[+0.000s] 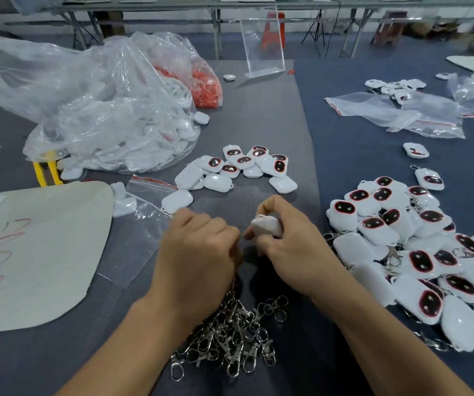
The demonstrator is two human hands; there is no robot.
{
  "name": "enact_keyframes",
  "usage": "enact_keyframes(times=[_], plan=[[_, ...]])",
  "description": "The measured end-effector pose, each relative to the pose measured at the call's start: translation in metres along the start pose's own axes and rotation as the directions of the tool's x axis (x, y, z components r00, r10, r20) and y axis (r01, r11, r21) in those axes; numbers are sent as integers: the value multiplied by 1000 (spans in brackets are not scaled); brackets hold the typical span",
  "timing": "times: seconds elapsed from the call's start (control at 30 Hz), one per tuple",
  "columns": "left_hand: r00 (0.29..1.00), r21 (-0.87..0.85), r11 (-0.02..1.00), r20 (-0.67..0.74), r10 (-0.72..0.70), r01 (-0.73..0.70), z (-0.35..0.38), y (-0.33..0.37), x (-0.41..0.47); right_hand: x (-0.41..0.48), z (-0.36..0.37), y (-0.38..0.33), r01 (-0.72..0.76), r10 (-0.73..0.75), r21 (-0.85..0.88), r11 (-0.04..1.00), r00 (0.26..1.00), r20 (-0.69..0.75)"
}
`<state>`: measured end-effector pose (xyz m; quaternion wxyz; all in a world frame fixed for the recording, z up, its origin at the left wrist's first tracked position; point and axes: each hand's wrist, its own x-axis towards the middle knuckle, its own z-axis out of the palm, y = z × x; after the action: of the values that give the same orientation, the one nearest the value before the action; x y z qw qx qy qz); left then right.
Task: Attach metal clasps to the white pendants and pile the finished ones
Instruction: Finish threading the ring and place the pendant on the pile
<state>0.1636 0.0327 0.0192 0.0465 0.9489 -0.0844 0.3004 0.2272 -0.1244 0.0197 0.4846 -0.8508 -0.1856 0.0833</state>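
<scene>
My right hand [287, 238] grips a white pendant [267, 225] just above the table's middle. My left hand [201, 252] is curled close beside it, fingertips near the pendant's left end; a metal clasp hangs from under it, mostly hidden by the hand. A heap of loose metal clasps [233, 335] lies between my forearms. Several pendants without clasps [238, 170] lie ahead of my hands. A big pile of pendants with clasps [413, 252] spreads out at the right.
A large clear plastic bag of white pendants [110, 132] and a bag of red parts [204, 84] sit at the left back. A white sheet [36, 247] lies at the left, yellow-handled pliers [46, 172] behind it. Empty zip bags [401, 112] lie at the right back.
</scene>
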Motion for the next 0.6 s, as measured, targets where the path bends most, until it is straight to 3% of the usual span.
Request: enact_keyframes(times=[0.1, 0.17, 0.27, 0.37, 0.6], plan=[[987, -51, 997, 143, 70, -64, 6, 9, 2, 2, -5, 4, 19, -24, -114, 993, 999, -41], [965, -153, 986, 260, -25, 67, 9, 6, 5, 4, -7, 9, -9, 6, -68, 998, 998, -57], [907, -361, 868, 370, -202, 340, 12, -4, 8, 8, -12, 13, -55, 59, 64, 996, 997, -58], [894, -464, 790, 387, -225, 400, 13, -8, 7, 10, -15, 12, -42, 42, 102, 994, 999, -6], [920, -390, 864, 347, -184, 320, 11, -7, 5, 5, -14, 12, 13, -13, -12, 1000, 999, 31]])
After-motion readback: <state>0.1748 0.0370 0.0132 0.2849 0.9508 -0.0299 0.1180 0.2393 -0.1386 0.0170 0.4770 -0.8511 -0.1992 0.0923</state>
